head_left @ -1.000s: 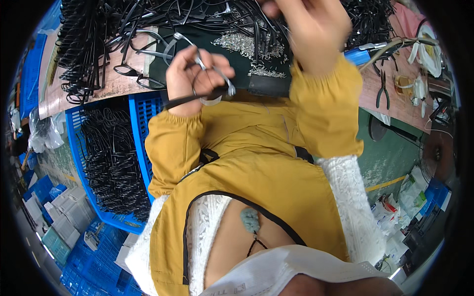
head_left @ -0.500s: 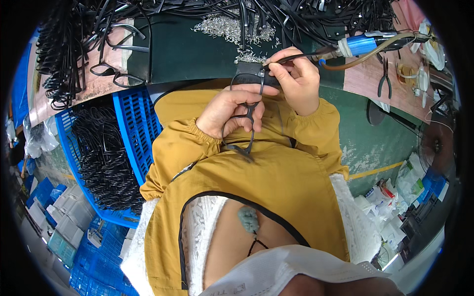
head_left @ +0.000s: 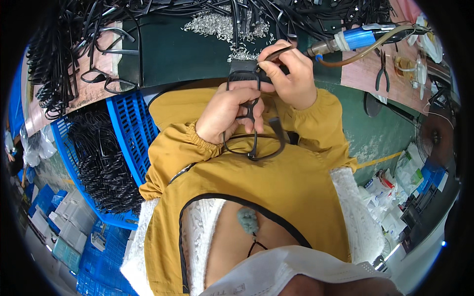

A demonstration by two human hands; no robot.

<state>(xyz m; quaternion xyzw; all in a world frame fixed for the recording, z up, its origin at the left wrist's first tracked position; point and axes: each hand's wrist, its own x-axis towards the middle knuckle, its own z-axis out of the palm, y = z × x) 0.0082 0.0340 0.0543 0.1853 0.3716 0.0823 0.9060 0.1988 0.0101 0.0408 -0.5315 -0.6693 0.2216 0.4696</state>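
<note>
My left hand (head_left: 224, 111) is closed round the middle of a black eyeglass frame (head_left: 251, 107), its fingers passing through and behind the rims. The frame is turned on end, one rim towards the table and the other over my lap. From its near end a dark temple (head_left: 283, 140) curves out to the right. My right hand (head_left: 296, 76) pinches another dark temple (head_left: 280, 52) close to the frame's far corner. That corner lies against a small dark block (head_left: 243, 65) at the table edge. Whether temple and frame are joined there I cannot tell.
Tiny silver pins or screws (head_left: 210, 27) lie heaped on the dark green tabletop (head_left: 168, 54). A blue-and-black power tool (head_left: 359, 38) with a hose lies right, near pliers (head_left: 382, 74). Black eyeglass frames (head_left: 54, 64) are piled left. A blue basket (head_left: 132, 135) holds many black pieces.
The temple at the frame's near end has swung out to the right. The temple in my right hand is angled differently, its free end nearer my fingers. Both hands keep their grip.
</note>
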